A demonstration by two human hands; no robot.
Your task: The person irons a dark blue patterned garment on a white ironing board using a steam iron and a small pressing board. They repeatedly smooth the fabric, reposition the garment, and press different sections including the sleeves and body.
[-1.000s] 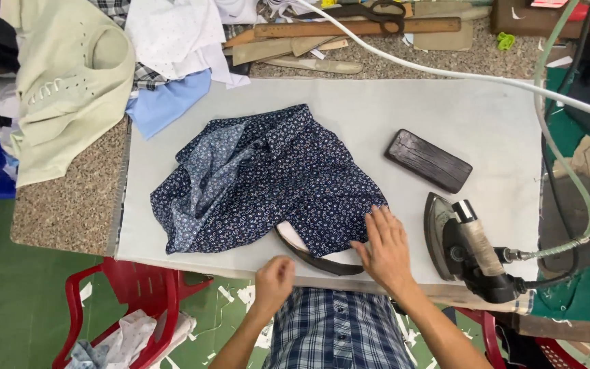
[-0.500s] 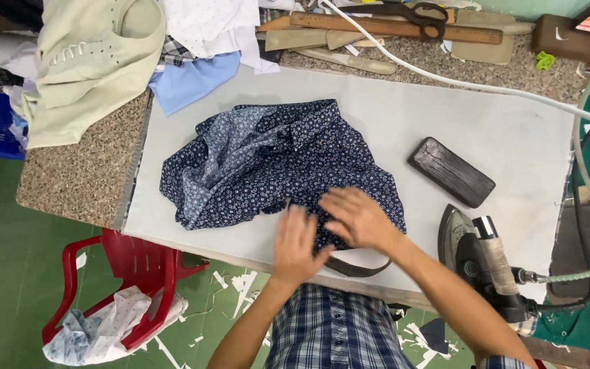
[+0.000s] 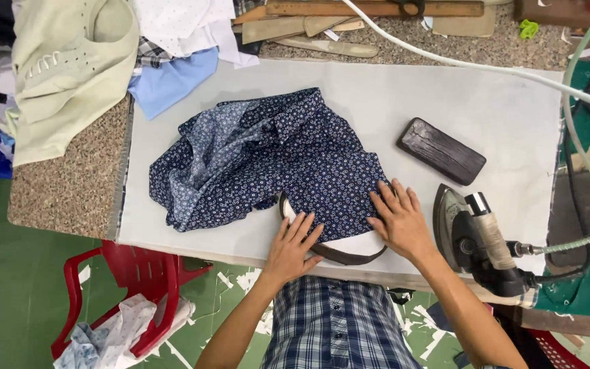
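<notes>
Garment: navy printed shirt (image 3: 274,160), crumpled, centre of the grey pressing pad (image 3: 445,102), its bulk running from upper centre down toward the lower middle of the frame. I read the near edge as draped over a curved dark form (image 3: 339,253) at the pad's front rim.

Left hand (image 3: 293,246): flat, fingers spread, palm down on the shirt's lower edge, touching cloth. Right hand (image 3: 399,217): also flat and spread, pressing the shirt's lower right corner. Neither hand pinches anything.

Key relation: the cloth lies up and to the left of both hands; the left hand is nearer the crumpled mass, the right nearer the steam iron (image 3: 476,239), which sits just beside it at lower right. A dark wooden block (image 3: 441,151) lies above the iron, apart from the shirt.
</notes>
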